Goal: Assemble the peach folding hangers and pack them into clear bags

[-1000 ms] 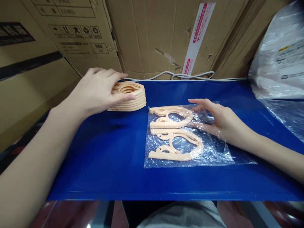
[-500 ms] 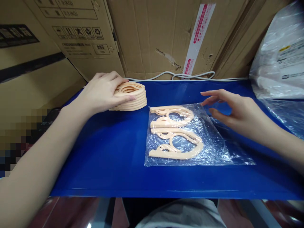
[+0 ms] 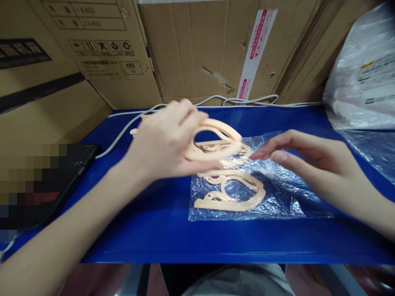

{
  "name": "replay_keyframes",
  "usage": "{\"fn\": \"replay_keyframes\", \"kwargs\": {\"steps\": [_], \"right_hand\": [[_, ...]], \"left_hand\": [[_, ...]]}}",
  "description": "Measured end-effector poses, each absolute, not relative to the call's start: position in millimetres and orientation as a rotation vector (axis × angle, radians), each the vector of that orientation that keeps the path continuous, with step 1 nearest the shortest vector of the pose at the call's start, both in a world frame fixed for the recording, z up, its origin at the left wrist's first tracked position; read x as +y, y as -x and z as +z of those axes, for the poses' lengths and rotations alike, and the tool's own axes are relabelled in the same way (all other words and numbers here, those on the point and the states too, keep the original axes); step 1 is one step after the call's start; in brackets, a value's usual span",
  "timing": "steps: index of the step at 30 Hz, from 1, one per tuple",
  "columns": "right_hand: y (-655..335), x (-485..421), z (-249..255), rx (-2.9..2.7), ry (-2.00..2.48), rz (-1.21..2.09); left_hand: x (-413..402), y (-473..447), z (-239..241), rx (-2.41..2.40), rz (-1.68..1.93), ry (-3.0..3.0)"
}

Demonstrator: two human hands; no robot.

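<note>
My left hand [image 3: 168, 139] is closed round beige folding hangers [image 3: 212, 156], holding them over the upper part of a clear plastic bag [image 3: 286, 193]. Blur and the hand hide how many are in the grasp; their narrow ends stick out behind the hand. Inside the bag, which lies flat on the blue table, are more folded beige hangers [image 3: 247, 204], side by side. My right hand [image 3: 311, 160] hovers over the right side of the bag, thumb and fingers apart, with nothing in it. Its fingertips are close to the round end of the held hangers.
Cardboard boxes [image 3: 191, 53] stand along the back and left. A white cable [image 3: 123, 133] runs along the back edge to a black phone [image 3: 70, 176] at left. A white plastic-wrapped package [image 3: 354, 82] sits at the back right of the blue table [image 3: 148, 230].
My left hand has lifted the beige hangers from the back left and carried them right, over the bag. My right hand has come slightly lower and closer to the bag.
</note>
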State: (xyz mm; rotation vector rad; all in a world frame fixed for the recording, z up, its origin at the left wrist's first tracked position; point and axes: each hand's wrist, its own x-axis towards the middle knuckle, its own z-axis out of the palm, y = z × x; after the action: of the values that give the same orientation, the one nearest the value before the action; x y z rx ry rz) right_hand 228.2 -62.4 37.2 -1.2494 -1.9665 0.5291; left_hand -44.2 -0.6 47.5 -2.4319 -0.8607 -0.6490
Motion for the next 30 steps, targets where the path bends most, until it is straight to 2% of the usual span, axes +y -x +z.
{"fn": "replay_keyframes", "kwargs": {"steps": [4,8,16,19,24,27,30], "right_hand": [[-218,-69,35,-1.819,1.182,0.918],[-221,-65,32,-1.594,1.148,1.278],[-231,-57,32,-1.554,1.182,1.274],[-231,-60,33,-1.720,1.237,1.052],[-226,-67,31,-2.223,1.143,0.158],[-222,-70,31,-2.353,1.062,0.028],[-216,-74,35,-2.362,1.114,0.051]], "left_hand": [[-25,16,38,-0.554,-0.737,2.474],[-26,14,33,-0.536,-0.683,2.520],[-2,30,30,-0.467,-0.636,2.699],[-3,29,31,-0.476,-0.657,2.681],[-17,19,31,-0.554,-0.722,2.690],[-26,12,30,-0.641,-0.755,2.725],[-29,9,30,-0.690,-0.767,2.805]]}}
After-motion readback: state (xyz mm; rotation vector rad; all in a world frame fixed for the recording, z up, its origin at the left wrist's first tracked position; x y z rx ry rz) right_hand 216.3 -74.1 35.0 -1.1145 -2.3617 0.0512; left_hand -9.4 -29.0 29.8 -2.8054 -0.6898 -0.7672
